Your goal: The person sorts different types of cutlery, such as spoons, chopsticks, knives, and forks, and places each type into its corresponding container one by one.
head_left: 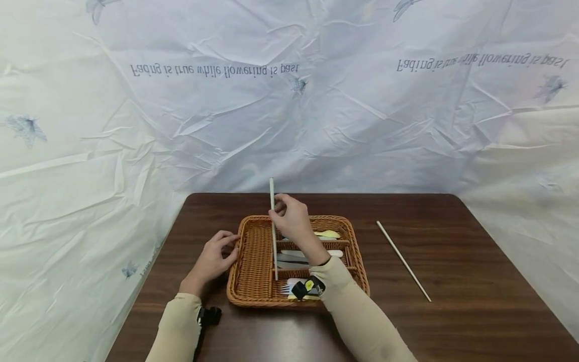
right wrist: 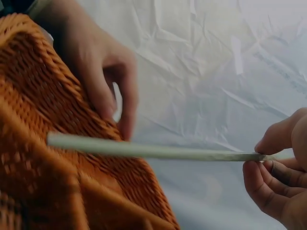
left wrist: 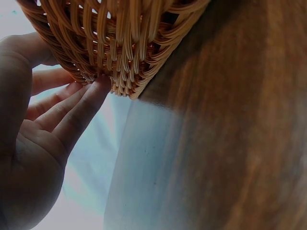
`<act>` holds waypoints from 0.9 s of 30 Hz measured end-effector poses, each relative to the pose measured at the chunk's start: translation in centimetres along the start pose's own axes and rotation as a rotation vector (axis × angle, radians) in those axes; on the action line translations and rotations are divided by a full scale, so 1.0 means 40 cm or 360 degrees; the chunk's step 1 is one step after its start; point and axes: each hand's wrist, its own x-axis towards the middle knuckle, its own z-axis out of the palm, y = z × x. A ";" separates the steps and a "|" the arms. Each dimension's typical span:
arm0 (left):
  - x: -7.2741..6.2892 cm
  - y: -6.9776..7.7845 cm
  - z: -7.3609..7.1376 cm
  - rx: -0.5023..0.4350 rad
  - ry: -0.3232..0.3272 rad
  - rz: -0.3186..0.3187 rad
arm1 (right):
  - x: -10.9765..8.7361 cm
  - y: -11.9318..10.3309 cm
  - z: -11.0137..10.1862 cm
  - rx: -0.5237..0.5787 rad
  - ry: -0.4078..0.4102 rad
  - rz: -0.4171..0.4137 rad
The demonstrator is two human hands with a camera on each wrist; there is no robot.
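Note:
My right hand (head_left: 291, 218) pinches a pale chopstick (head_left: 274, 246) between thumb and fingers, above a woven wicker cutlery basket (head_left: 251, 303). The chopstick tilts over the basket's long left compartment, beside its divider; in the right wrist view its free end (right wrist: 72, 142) points toward the basket. At the basket's left side, my left hand (head_left: 217, 256) touches the outer wall. The left wrist view has its fairly straight fingers (left wrist: 79, 112) against the wicker (left wrist: 122, 52). A second chopstick (head_left: 404, 260) lies on the table, right of the basket.
Knives (head_left: 289, 259) lie in the basket's middle right compartment. A yellow-ended utensil (head_left: 328, 234) is in the back one, and a fork (head_left: 286, 289) with other cutlery in the front one. The dark wooden table (head_left: 452, 241) meets a white printed sheet (head_left: 344, 125) behind.

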 end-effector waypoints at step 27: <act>-0.003 0.005 0.001 0.0061 0.0026 0.0005 | -0.016 -0.013 0.058 -0.0100 -0.0065 0.0010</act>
